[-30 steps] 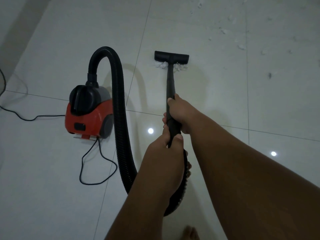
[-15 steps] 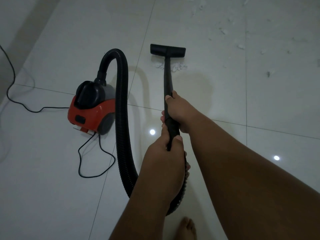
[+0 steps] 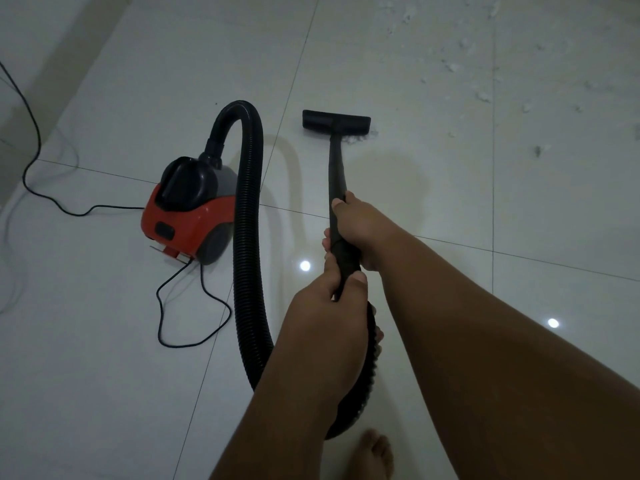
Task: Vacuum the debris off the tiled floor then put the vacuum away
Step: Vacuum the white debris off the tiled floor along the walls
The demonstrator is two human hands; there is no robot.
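**Head view: nozzle working a clump of debris**

Head view shows both hands on the wand (image 3: 336, 171). The right hand (image 3: 356, 228) wraps the wand higher up, the left hand (image 3: 332, 306) clenches it just behind, where the hose (image 3: 247, 216) joins. The nozzle (image 3: 336, 121) lies flat on the floor (image 3: 104, 341), with a small white clump of debris (image 3: 360, 137) at its near right edge.

To do this step well, I judge the nozzle should stay flat on the tile and pass slowly over that clump, then work outward to the scattered debris beyond and to the right of the nozzle, stroke by stroke.

Left of the nozzle sits the vacuum (image 3: 188, 216), red and black, its hose arching up and looping back toward the hands. A cord (image 3: 194, 317) trails from the vacuum's near end and another run leads off left. Pulling too far right of the nozzle could drag the vacuum or snag the cord. A bare foot (image 3: 375, 452) stands near the hose loop, well behind the nozzle.
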